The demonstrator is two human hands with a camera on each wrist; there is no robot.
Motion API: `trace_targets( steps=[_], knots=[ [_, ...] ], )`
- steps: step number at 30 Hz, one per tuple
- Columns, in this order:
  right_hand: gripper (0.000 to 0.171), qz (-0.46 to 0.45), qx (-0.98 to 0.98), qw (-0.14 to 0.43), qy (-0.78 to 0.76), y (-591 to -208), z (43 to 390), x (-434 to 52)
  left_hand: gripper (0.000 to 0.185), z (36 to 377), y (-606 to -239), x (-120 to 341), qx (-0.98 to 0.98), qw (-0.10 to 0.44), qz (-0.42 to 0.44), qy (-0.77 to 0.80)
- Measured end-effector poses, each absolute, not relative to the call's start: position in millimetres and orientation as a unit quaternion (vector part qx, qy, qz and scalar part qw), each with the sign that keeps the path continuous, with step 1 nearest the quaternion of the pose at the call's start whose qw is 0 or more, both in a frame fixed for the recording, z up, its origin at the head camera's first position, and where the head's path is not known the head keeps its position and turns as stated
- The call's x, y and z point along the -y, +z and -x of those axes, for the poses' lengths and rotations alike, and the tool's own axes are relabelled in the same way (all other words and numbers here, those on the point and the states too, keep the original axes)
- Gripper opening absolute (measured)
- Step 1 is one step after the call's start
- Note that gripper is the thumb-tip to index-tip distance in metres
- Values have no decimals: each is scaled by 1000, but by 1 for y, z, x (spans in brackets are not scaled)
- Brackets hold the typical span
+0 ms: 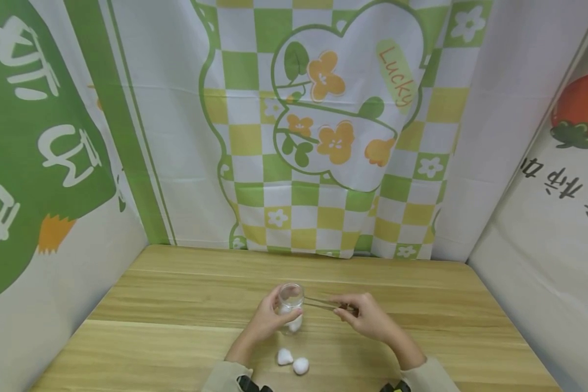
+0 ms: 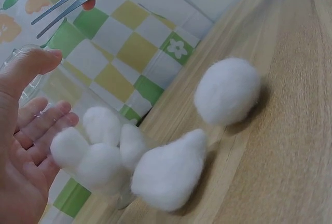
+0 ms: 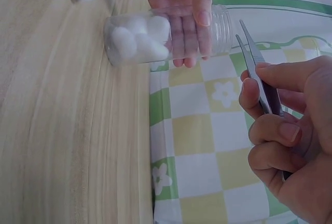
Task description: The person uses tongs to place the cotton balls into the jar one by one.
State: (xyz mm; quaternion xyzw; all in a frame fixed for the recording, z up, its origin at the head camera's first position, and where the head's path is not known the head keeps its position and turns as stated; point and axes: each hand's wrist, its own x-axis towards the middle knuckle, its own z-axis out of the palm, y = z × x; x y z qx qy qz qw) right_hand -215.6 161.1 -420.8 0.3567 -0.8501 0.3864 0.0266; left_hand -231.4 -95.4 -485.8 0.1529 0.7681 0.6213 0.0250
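Note:
My left hand (image 1: 264, 318) grips a clear, open-topped jar (image 1: 292, 296) standing on the table, thumb on one side and fingers round the other. Several white cotton balls (image 3: 139, 40) are heaped in the jar's lower part. In my right hand (image 1: 374, 320) a pair of metal tweezers (image 1: 320, 302) is pinched between thumb and fingers. Their tips point at the jar's mouth, slightly apart, with nothing between them. Two more cotton balls lie on the wood in front of the jar: a pointed one (image 2: 168, 175) and a rounder one (image 2: 227, 92).
The wooden table (image 1: 186, 294) has a light grain. Behind it hangs a green and yellow checked cloth (image 1: 304, 218), reaching down to the table's back edge. Printed cloth walls (image 1: 534, 261) close in the left and right sides.

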Motion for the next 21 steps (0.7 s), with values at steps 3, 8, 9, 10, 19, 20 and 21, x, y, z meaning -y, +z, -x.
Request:
trace_targets(
  steps=[3, 8, 9, 10, 19, 20, 21],
  knots=[
    [24, -356, 852, 25, 384, -422, 215, -162, 65, 231, -486, 96, -766, 30, -153, 624],
    [25, -353, 857, 8, 375, -425, 214, -165, 67, 231, -485, 96, -766, 35, -153, 623],
    [25, -352, 858, 3, 373, -426, 214, -166, 68, 231, -486, 96, -767, 36, -152, 623],
    [25, -351, 860, -2, 371, -427, 213, -166, 69, 231, -486, 96, -768, 37, -153, 621],
    [25, -363, 855, -14, 370, -437, 209, -168, 70, 232, -485, 96, -771, 30, -144, 620],
    [25, -363, 854, -12, 371, -439, 209, -168, 70, 232, -485, 96, -771, 30, -144, 620],
    [24, -364, 854, -10, 371, -440, 208, -168, 69, 232, -486, 96, -771, 29, -145, 620]
  ],
)
